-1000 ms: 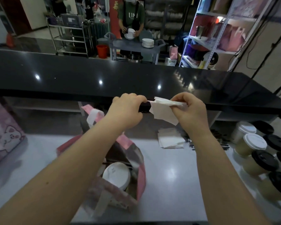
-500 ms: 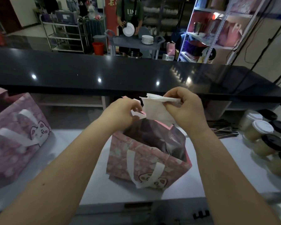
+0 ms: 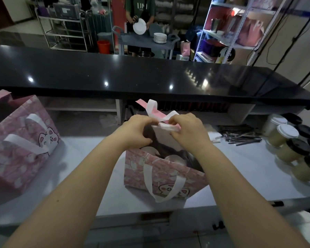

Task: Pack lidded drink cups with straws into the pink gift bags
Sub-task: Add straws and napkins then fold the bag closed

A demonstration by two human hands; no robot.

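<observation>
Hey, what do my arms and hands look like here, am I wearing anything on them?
Both arms are bare as far as the frame shows: the left arm and right arm have no sleeves. The left hand and right hand are ungloved. No watch, bracelet or ring shows, though the fingers are partly hidden.

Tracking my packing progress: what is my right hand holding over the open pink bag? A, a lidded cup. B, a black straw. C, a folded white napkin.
C: the right hand pinches a folded white napkin above the open pink bag, while the black straws lie on the counter to its right.
</observation>
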